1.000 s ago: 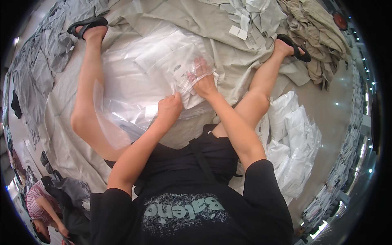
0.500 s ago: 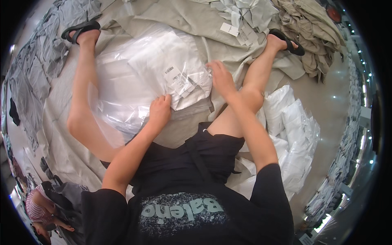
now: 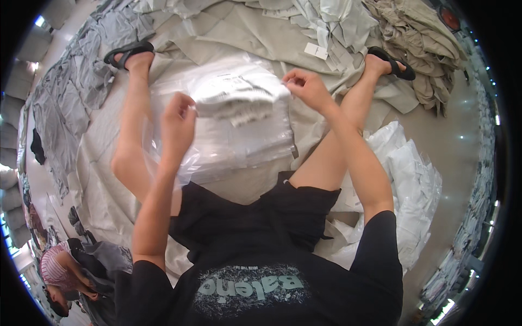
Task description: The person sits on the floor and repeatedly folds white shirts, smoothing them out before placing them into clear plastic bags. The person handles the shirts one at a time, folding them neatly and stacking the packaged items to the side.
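A folded white garment, blurred by motion, hangs between my two hands over the spread clear plastic bags. My left hand is closed in a pinch at its left edge. At its right edge my right hand pinches with thumb and fingers. Blurred printed tags show on the garment's front. Glossy plastic surrounds it, and I cannot tell whether the garment lies inside a bag. The bags lie between my bare legs on a beige cloth.
White garments in clear bags are heaped beside my right leg. Grey clothes lie along the left, pale tagged clothes and brown ones at the far right. Another person sits at the lower left.
Both hands have moved: the left went up and left to the garment's edge, the right stays near its right edge. The garment has been raised and its tags have shifted. My view has turned slightly.
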`<control>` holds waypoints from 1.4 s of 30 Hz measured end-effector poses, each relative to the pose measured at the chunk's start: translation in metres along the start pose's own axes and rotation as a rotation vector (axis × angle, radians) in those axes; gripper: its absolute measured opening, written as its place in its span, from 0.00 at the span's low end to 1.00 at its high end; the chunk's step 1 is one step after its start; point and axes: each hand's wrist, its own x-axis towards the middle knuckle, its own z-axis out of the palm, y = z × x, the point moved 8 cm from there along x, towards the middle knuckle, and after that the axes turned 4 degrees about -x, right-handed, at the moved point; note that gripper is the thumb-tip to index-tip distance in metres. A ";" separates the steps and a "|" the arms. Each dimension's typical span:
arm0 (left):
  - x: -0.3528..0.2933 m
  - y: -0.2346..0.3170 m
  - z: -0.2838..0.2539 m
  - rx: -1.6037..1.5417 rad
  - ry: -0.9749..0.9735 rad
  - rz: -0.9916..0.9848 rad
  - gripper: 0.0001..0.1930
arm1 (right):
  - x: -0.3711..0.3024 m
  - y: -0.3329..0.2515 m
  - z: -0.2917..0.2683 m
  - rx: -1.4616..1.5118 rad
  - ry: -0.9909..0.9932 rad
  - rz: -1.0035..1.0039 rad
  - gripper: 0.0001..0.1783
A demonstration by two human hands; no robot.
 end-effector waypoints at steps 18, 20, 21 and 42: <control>0.091 0.006 -0.106 -0.241 -0.038 -0.265 0.04 | -0.011 -0.132 -0.038 0.206 0.106 -0.216 0.07; 0.088 0.055 -0.108 0.296 0.019 0.083 0.06 | -0.016 -0.128 -0.037 0.289 0.188 -0.201 0.07; 0.085 0.084 -0.099 0.558 0.050 0.260 0.08 | -0.016 -0.124 -0.036 0.318 0.189 -0.177 0.07; 0.058 0.171 0.063 0.617 -0.296 0.776 0.06 | -0.044 -0.109 -0.026 0.428 0.293 -0.090 0.10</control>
